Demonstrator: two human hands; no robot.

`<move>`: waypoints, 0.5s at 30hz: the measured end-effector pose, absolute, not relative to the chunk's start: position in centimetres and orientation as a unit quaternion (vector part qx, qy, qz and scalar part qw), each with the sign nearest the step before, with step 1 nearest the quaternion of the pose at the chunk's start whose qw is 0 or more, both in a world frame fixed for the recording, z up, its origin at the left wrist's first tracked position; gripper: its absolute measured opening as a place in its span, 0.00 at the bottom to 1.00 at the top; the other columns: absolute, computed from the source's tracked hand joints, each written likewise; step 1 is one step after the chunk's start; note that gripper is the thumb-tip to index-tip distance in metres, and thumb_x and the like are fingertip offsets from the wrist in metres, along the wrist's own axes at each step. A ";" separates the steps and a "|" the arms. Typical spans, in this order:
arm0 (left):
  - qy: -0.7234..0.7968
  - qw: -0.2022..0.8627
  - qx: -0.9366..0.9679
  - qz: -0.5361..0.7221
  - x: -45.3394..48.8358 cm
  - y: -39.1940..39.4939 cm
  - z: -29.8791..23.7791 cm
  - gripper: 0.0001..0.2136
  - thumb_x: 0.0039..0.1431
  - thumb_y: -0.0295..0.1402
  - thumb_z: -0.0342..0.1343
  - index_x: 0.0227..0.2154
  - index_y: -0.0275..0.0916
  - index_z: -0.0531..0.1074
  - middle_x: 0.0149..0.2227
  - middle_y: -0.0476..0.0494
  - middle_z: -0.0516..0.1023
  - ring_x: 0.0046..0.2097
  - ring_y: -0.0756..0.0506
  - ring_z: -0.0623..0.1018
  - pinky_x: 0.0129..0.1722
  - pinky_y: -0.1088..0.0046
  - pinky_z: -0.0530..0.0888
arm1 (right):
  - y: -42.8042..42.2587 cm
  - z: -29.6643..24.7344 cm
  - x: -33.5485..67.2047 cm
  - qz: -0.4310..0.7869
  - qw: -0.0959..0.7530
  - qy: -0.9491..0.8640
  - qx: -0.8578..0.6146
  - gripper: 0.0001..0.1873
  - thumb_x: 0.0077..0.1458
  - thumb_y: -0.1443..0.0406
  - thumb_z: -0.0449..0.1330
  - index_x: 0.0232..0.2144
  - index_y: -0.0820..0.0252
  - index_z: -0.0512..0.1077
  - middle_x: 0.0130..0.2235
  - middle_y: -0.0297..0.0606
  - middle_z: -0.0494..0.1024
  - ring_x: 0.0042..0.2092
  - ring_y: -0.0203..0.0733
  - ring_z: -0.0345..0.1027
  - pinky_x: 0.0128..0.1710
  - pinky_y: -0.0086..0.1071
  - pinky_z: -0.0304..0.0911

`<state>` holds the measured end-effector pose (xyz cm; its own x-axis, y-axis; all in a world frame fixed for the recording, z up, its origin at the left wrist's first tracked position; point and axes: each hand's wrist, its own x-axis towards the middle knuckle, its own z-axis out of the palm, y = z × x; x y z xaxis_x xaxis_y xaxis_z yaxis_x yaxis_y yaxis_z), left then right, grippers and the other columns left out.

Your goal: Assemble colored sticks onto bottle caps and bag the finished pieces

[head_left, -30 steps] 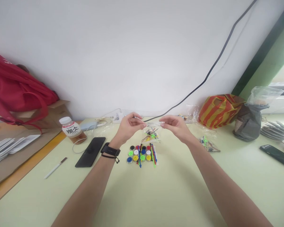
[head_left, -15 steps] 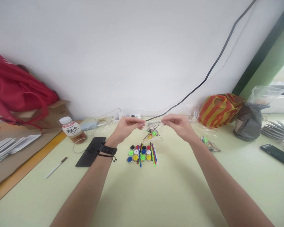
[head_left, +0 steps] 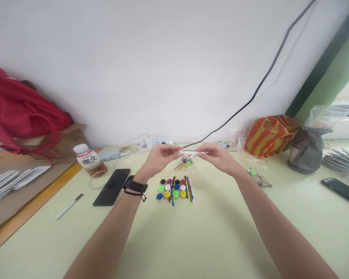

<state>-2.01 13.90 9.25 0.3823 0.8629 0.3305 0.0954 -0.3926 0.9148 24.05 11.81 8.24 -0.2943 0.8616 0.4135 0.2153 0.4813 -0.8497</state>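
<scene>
Both my hands are raised above the pale green table (head_left: 192, 240), pinching the top edge of a small clear plastic bag (head_left: 187, 161) with coloured sticks inside. My left hand (head_left: 159, 157), with a black watch on its wrist, grips the bag's left end. My right hand (head_left: 218, 155) grips the right end, close to the left. Below the bag lie rows of small coloured round caps (head_left: 171, 189) and a bunch of coloured sticks (head_left: 188, 189) on the table.
A black phone (head_left: 112, 186), a white-capped bottle (head_left: 88, 159) and a white pen (head_left: 67, 207) lie to the left. A red bag (head_left: 20, 112) sits on cardboard. To the right are a striped bag (head_left: 269, 135), a grey bag (head_left: 306, 149), a small packet (head_left: 257, 176) and another phone (head_left: 341, 190).
My two hands have come closer together over the bag's top edge, and the bag has shifted slightly lower than half a second ago.
</scene>
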 end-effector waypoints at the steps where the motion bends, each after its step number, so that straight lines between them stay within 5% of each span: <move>1: 0.339 0.428 0.715 0.436 -2.0 13.9 9.3 0.18 0.53 0.42 0.70 0.44 0.36 0.84 0.44 0.36 0.85 0.47 0.38 0.83 0.51 0.61 0.78 | 11.9 8.2 24.1 0.348 0.452 -0.730 -0.376 0.18 0.58 0.51 0.66 0.40 0.58 0.81 0.41 0.43 0.82 0.43 0.47 0.75 0.43 0.39 0.70; 9: 0.355 0.326 0.778 0.402 -2.4 14.1 9.6 0.13 0.60 0.43 0.64 0.35 0.36 0.81 0.35 0.40 0.83 0.38 0.43 0.81 0.41 0.68 0.78 | 12.0 8.1 24.1 0.279 0.458 -0.749 -0.389 0.16 0.58 0.51 0.66 0.32 0.58 0.80 0.33 0.40 0.82 0.35 0.44 0.73 0.36 0.38 0.70; 15: 0.316 0.374 0.762 0.424 -2.5 13.9 9.6 0.11 0.58 0.39 0.66 0.37 0.36 0.82 0.33 0.40 0.83 0.36 0.44 0.80 0.40 0.67 0.78 | 11.8 8.2 24.3 0.328 0.515 -0.712 -0.348 0.12 0.54 0.55 0.69 0.37 0.54 0.85 0.36 0.41 0.84 0.38 0.46 0.75 0.39 0.40 0.70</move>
